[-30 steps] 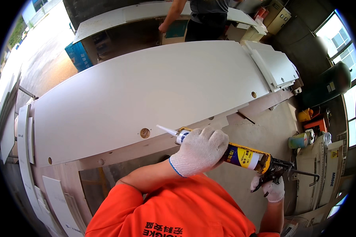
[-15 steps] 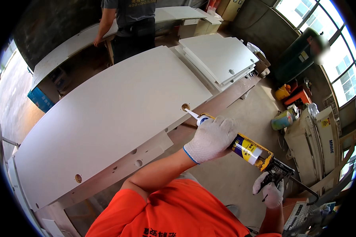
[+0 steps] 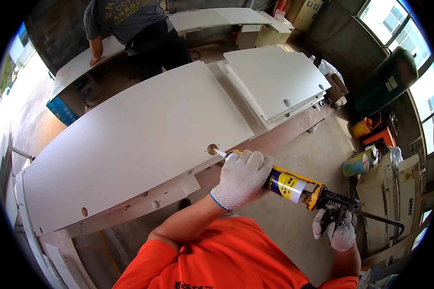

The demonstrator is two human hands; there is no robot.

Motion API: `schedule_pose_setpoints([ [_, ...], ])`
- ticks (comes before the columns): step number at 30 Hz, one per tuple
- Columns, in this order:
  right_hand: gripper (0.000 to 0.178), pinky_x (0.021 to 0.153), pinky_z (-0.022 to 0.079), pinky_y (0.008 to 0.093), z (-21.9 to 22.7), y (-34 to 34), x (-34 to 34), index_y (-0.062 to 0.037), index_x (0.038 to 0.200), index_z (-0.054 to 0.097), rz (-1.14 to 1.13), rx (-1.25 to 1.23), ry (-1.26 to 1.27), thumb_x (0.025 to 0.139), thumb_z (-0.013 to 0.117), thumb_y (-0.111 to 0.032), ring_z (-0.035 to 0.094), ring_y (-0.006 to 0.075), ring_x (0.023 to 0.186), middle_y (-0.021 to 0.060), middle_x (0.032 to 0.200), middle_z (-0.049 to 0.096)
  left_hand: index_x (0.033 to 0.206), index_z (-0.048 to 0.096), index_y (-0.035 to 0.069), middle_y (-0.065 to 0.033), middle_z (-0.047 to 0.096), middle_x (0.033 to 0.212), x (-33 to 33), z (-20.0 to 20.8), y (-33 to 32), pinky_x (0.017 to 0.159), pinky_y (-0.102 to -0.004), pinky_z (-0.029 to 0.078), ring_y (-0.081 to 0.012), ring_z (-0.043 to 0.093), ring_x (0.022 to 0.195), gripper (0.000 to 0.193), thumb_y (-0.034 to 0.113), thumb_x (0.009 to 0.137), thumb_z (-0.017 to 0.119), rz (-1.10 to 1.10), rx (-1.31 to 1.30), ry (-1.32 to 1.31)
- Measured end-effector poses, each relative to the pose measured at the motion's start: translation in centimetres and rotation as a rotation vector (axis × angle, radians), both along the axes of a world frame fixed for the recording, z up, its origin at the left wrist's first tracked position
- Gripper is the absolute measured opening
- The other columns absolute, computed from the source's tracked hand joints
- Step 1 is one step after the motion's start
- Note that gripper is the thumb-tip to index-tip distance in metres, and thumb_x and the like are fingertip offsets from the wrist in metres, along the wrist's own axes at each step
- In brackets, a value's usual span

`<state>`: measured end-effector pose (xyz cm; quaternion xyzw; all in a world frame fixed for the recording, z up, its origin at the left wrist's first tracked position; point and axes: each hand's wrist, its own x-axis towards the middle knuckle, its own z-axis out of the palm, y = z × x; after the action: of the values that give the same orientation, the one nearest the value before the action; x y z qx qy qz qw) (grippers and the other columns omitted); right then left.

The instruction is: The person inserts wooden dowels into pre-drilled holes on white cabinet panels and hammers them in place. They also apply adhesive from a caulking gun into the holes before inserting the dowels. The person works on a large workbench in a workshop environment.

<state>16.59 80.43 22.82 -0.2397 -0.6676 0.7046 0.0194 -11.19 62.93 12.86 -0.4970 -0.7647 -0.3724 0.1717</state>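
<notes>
Gloved hands hold a caulking gun at a round recess in a white panel

The left hand (image 3: 242, 177), in a white knit glove with a blue edge, is wrapped around the front of the caulking gun (image 3: 316, 193), right of center in the frame. The right hand (image 3: 341, 232), in a smudged white glove, grasps the dark handle toward the lower right; how far the trigger is pressed cannot be told.

The gun has a yellow cradle, stained dark in places, with a black rear section and a bent black rod running out to the right. The cartridge (image 3: 287, 186) in it is purple and yellow with a white band. It shows between the two hands, its front part covered by the left glove. A slim white nozzle (image 3: 220, 152) juts past the left hand, up and to the left, its tip at a brown round recess (image 3: 212, 149); whether it touches the recess is too small to tell.

That recess sits near the edge of a long white panel (image 3: 140, 130) filling the left and middle of the frame. A second recess (image 3: 85, 212) shows at lower left. Smaller white panels (image 3: 277, 79) are stacked at upper center-right. Another person (image 3: 130, 29) leans over a bench at upper left.
</notes>
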Motion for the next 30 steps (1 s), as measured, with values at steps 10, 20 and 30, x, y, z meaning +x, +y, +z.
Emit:
schedule_pose_setpoints([
  [10,0.083,0.059,0.051,0.0396,-1.9,3.8,0.2,0.0065,0.122,0.067,-0.121,-0.164,0.160,0.099,0.050,-0.071,0.066,0.0307,0.067,0.0199,0.087,0.071,0.111,0.070,0.015,-0.0030,0.055,0.087,-0.4,1.8,1.9,0.064,-0.0411,0.054,-0.0236,0.066,0.082,0.059,0.036,0.061,0.093,-0.034,-0.125,0.032],
  [20,0.057,0.070,0.056,0.0410,0.7,8.3,-5.7,-0.0033,0.120,0.068,-0.021,0.941,0.220,0.074,0.083,-0.033,0.070,0.0326,0.078,0.0161,0.094,0.071,0.105,0.076,0.010,-0.0045,0.056,0.073,2.5,0.1,4.8,0.056,-0.0356,0.050,-0.0195,0.063,0.065,0.029,0.017,0.080,0.088,-0.304,0.241,0.000],
  [30,0.046,0.089,0.058,0.0475,-11.3,20.1,-26.2,-0.0122,0.117,0.070,-0.020,1.744,0.055,0.079,0.086,-0.034,0.073,0.0371,0.101,0.0142,0.109,0.074,0.110,0.056,0.003,-0.0042,0.053,0.093,5.2,-20.4,-9.0,0.061,-0.0304,0.040,-0.0172,0.053,0.079,0.028,-0.009,0.086,0.053,0.288,0.430,-2.201],
])
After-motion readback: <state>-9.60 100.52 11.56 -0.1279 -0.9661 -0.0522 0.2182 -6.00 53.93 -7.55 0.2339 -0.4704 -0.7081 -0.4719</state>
